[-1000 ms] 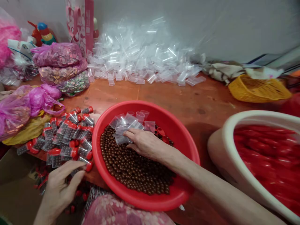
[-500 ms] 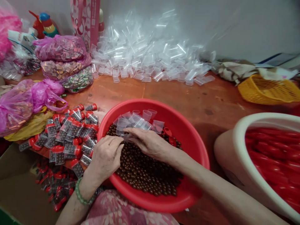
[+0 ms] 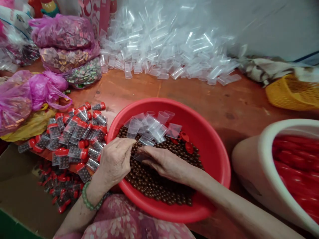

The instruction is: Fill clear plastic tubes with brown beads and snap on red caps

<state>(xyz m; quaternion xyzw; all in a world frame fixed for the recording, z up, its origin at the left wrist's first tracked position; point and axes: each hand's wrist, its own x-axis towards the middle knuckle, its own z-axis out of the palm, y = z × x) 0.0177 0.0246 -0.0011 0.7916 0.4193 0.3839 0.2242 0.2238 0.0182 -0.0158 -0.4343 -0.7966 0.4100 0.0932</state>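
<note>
A red basin [image 3: 211, 136] holds many small shiny brown balls [image 3: 161, 191]. Clear plastic tubes [image 3: 157, 127] lie heaped on the balls toward the basin's far side, beside a few loose red caps [image 3: 189, 147]. My right hand [image 3: 161, 162] is over the balls, its fingers closed on a clear plastic tube [image 3: 138, 157] that points left and is partly hidden. At the basin's left rim, my left hand [image 3: 117, 159] is closed in a pinch, fingertips toward the right hand. What it pinches, if anything, does not show.
Filled tubes with red caps [image 3: 74, 132] are piled left of the basin; more lie in a box [image 3: 20, 189] below. Clear tubes [image 3: 169, 49] heap along the wall. Pink bags [image 3: 62, 31] stand back left. A white tub [image 3: 251, 159] of red pieces and a yellow basket [image 3: 281, 93] are right.
My right hand has drawn back slightly from the heap of tubes, with a clear tube at its fingertips. My left hand remains pinched near the rim. The view has tilted down a little.
</note>
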